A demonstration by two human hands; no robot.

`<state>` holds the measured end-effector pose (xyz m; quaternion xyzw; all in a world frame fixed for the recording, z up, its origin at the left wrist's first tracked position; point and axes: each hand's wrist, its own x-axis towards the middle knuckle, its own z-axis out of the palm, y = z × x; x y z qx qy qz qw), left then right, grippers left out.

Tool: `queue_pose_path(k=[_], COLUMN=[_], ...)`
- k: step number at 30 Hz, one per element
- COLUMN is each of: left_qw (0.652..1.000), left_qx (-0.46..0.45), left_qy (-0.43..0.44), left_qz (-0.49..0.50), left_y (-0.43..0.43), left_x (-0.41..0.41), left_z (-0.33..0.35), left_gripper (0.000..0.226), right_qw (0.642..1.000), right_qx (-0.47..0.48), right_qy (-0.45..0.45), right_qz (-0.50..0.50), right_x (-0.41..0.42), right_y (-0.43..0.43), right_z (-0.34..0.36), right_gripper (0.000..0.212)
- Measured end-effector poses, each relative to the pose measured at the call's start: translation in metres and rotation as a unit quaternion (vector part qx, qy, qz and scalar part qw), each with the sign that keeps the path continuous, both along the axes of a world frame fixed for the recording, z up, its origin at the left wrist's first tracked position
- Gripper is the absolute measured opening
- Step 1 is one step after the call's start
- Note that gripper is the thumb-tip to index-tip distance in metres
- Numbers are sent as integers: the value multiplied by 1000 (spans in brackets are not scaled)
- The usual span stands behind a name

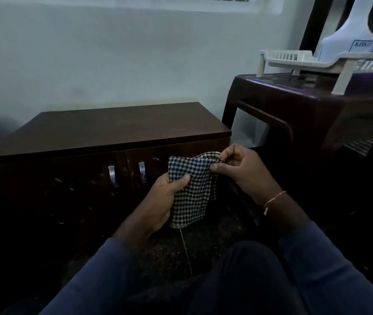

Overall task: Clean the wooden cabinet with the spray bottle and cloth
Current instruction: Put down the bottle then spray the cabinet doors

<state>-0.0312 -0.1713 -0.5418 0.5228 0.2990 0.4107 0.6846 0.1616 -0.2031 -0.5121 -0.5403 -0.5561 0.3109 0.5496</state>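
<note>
1. I see a pale wall [112,60] filling the upper part of the view, with the bright lower edge of a window along the top.
2. Below it stands the low wooden cabinet [103,133], dark brown, its flat top bare and its back against the wall.
3. To the cabinet's right stands a taller dark plastic table [294,105], its near corner just beside the cabinet's right end.
4. On that table sits a cream plastic rack [306,62] on short legs, holding a white container [349,37] with a blue printed label I cannot read in full.
5. Blue sleeves [103,276] and a dark trouser knee fill the bottom of the view, over a dark speckled floor.
6. The checked cloth [192,189], dark blue and white, hangs between both hands in front of the cabinet's right door, with a loose thread trailing from its lower edge.
7. My left hand [162,201] has its grip clamped on the cloth's left edge, thumb pressed over the fabric.
8. My right hand [240,169] pinches the cloth's upper right corner between thumb and fingers; a thin orange band [274,200] circles that wrist.
9. Two metal handles [112,176] gleam side by side on the cabinet doors, just left of the cloth.
</note>
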Motion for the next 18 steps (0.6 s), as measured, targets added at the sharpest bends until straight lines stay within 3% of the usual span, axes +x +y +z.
queue_pose_path(k=[4,8,10,13,16,18], left_qw=[1000,999,998,995,991,988], left_qx=[12,32,42,57,71,78], left_qy=[13,42,55,77,99,118], left_qz=[6,-1,-7,-26,-59,-67], left_y=[1,1,3,5,4,3], left_x=[-15,-28,-36,-48,-59,-64], left_z=[3,6,7,12,21,25], left_gripper=[20,21,23,25,30,33], right_qw=[999,972,976,994,955,953], right_qx=[30,118,115,34,-52,-48], right_qy=[-11,-182,-183,-48,178,198], right_qz=[-37,-88,-34,94,232,223], right_x=[-15,-22,-22,-19,-22,-26], right_y=[4,4,8,14,13,11], right_z=[-8,-8,-8,-15,-19,-20], right_gripper=[25,24,24,22,21,19])
